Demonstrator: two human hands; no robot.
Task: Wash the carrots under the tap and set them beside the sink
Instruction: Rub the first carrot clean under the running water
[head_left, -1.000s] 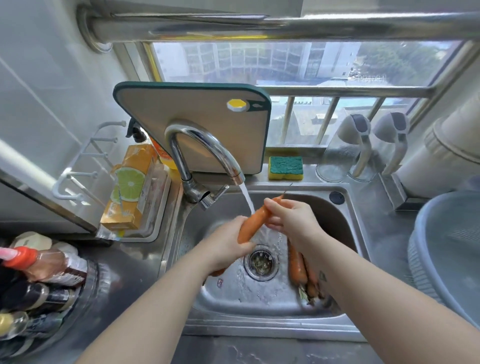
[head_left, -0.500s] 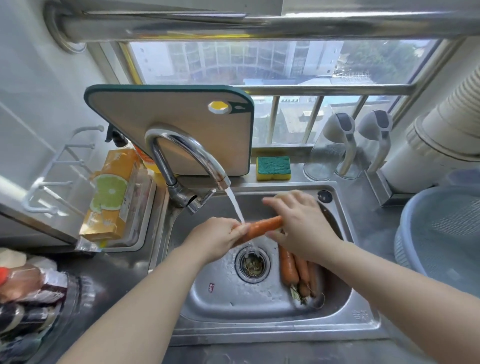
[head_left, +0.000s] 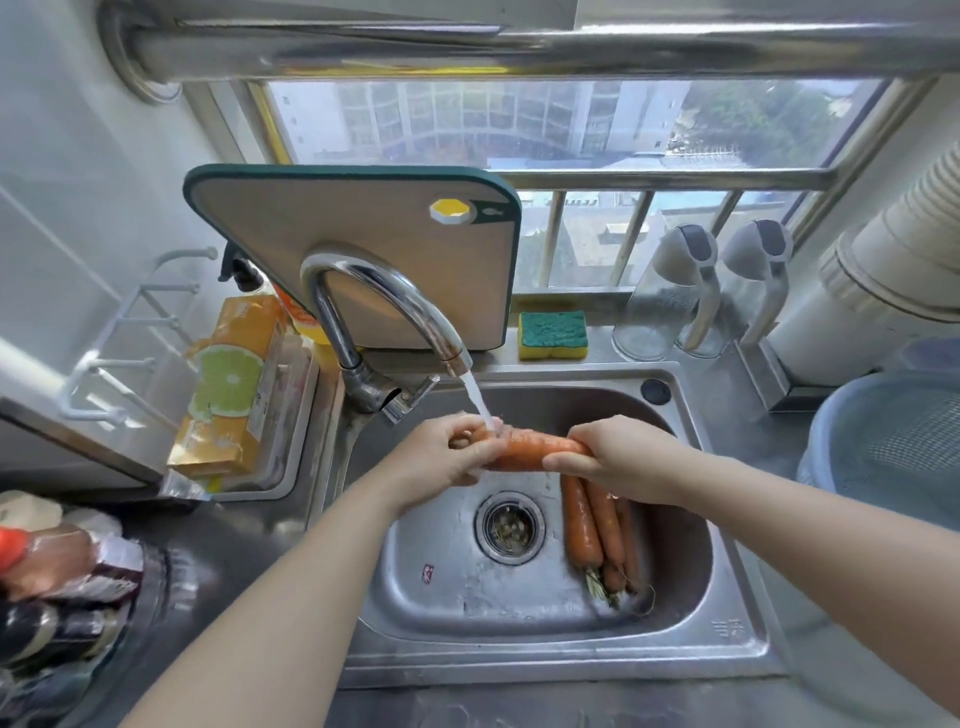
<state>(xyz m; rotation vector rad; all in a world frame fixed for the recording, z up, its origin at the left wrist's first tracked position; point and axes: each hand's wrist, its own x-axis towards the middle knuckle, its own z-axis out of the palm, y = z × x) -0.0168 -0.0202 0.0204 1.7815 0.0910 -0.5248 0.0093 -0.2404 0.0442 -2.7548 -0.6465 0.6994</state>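
Both bare forearms reach in from the lower edge of the frame and meet near its centre. The left hand (head_left: 439, 460) curls its fingers round one end of a carrot (head_left: 524, 451). The right hand (head_left: 615, 457) grips the other end.

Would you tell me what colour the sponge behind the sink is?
The sponge is green over yellow, head view.

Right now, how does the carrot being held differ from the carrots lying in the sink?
The held carrot lies crosswise, gripped at both ends by the left hand and right hand; the sink carrots lie lengthwise, untouched. The held carrot is up under the tap's running water; the sink carrots rest on the sink floor right of the drain, outside the water. All are orange.
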